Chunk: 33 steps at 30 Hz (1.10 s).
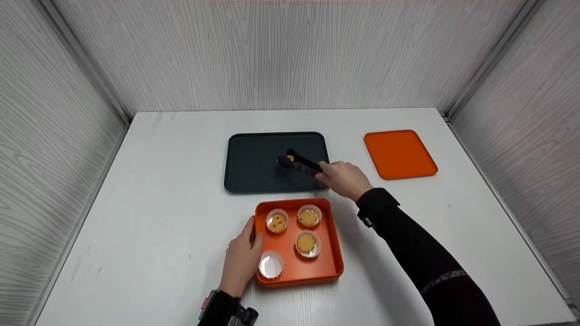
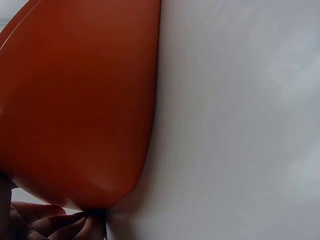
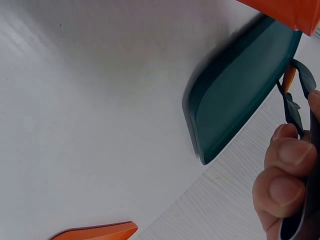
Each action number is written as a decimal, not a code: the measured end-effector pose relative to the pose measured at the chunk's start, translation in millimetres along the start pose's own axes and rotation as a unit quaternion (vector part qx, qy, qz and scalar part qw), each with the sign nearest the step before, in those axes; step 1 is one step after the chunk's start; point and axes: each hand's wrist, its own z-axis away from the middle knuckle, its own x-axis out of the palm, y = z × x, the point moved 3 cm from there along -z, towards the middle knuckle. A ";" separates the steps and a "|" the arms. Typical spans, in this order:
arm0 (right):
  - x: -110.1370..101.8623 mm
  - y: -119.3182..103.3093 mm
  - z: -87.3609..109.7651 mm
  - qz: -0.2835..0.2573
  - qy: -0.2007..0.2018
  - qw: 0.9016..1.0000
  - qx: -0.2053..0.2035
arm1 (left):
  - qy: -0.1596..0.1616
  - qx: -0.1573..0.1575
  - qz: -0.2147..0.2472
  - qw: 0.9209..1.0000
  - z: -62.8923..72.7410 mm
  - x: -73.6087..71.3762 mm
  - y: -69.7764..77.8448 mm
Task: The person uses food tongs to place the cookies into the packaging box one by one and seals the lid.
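Observation:
My right hand (image 1: pixel 345 179) grips dark tongs (image 1: pixel 308 165) over the dark green tray (image 1: pixel 251 163). Between the tong tips is a small golden cookie (image 1: pixel 290 158), also visible as an orange-yellow piece (image 3: pixel 289 77) in the right wrist view. My left hand (image 1: pixel 242 260) holds the left wall of a square orange box (image 1: pixel 290 274), thumb at the rim and fingers outside. Inside the box, white paper cups hold a cookie with dark spots (image 1: pixel 277 222), a yellow cookie (image 1: pixel 309 217) and another yellow cookie (image 1: pixel 306 243). A paper cup (image 1: pixel 271 265) at the near left contains nothing.
A flat orange tray (image 1: pixel 401 156) lies at the right of the white table (image 1: pixel 172 217), beyond my right forearm. Grey wood-grain panels (image 1: pixel 272 54) stand at the back and both sides. The box sits just in front of the green tray.

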 end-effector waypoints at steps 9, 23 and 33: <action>-6.1 2.5 19.9 -0.021 0.043 0.998 -0.039 | 0.002 0.001 -0.003 1.000 0.2 1.2 -1.6; -17.2 -0.6 59.7 -0.001 0.114 0.988 -0.106 | 0.002 0.002 -0.003 1.000 1.1 0.9 -2.8; -26.3 -6.6 90.3 0.004 0.122 0.984 -0.131 | 0.000 0.004 -0.004 1.000 0.3 0.9 -1.4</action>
